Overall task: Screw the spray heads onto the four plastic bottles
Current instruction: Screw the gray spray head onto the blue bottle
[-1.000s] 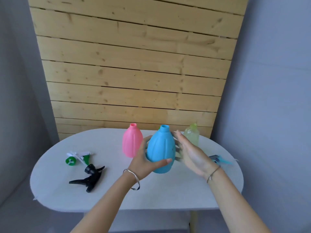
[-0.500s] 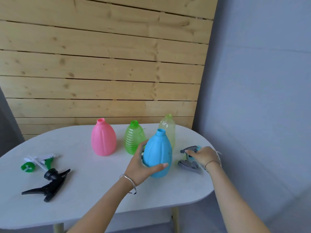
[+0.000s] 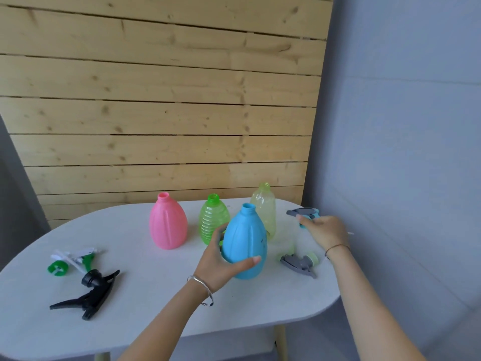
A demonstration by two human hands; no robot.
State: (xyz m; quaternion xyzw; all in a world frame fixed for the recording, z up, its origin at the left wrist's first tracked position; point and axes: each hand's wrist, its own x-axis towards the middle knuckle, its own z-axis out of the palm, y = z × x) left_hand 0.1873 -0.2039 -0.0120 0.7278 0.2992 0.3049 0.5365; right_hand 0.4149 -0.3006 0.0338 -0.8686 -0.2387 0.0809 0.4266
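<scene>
The left hand [image 3: 218, 259] wraps the blue bottle [image 3: 244, 243], which stands upright on the table [image 3: 161, 303] in front of the other three bottles; the right hand [image 3: 325, 231] pinches a blue-grey spray head [image 3: 304, 213] off the surface; its dip tube may snag the neck, or the collar may cross-thread if it goes on tilted.

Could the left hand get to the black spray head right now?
Probably not yet: the left hand is wrapped around the blue bottle. The black spray head lies in the open on the table, so once freed, little blocks it.
</scene>
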